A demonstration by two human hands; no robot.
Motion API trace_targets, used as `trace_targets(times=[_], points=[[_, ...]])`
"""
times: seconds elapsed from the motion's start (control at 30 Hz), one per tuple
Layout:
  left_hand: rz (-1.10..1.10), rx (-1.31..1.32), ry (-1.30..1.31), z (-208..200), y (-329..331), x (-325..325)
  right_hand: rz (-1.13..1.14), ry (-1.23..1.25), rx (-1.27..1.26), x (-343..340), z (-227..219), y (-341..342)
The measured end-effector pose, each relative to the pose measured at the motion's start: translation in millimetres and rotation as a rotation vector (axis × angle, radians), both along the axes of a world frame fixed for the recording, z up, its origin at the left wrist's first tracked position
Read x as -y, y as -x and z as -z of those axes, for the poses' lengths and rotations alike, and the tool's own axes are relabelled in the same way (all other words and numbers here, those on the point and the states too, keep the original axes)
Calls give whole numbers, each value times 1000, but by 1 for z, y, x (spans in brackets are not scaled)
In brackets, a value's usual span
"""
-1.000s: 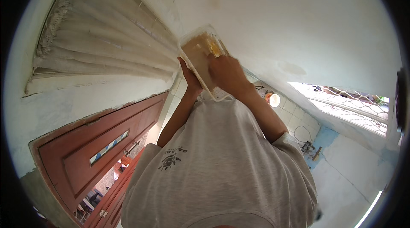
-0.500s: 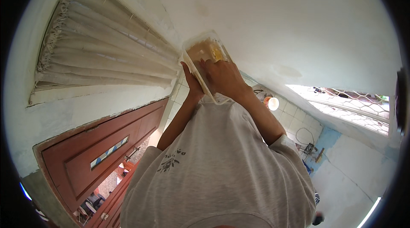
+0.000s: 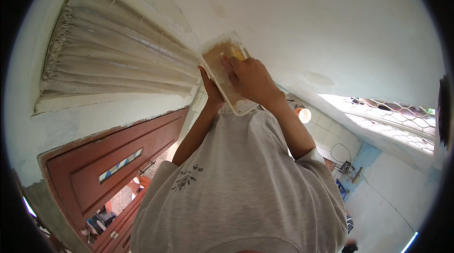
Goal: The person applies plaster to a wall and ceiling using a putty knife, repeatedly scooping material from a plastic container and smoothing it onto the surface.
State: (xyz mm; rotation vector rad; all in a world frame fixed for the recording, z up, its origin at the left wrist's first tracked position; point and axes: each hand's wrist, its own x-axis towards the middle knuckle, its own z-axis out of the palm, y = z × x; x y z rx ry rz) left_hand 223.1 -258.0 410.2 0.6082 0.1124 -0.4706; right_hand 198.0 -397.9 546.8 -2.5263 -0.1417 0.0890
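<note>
Left hand [image 3: 212,91] grips clear tub [image 3: 242,109] by its side. Right hand [image 3: 255,80] over tub, can't tell its grip; yellow bit [image 3: 240,54] just beyond.

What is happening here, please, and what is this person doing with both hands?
A person in a grey shirt holds a clear tub up in front of them. The left hand supports its left side, and the right hand is over the tub, with fingers at the brown stuff inside. Something yellow shows beside the right hand, but I cannot tell what it is. A red door is to the left.
</note>
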Motion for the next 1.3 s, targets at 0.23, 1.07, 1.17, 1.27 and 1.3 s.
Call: trace_targets(times=[0.23,1.07,1.17,1.27,1.3], points=[[18,-20,23,52,3,0,-85,67,41,-7,16,11],[-43,-184,-38,7,39,29,-180,-63,-62,27,31,19],[-137,-189,101,19,32,30,-95,-156,-47,26,13,10],[-140,-274,-14,33,30,20,-161,-159,40,21,32,18],[-129,-300,5,41,31,18,-217,-135,82,21,48,20]])
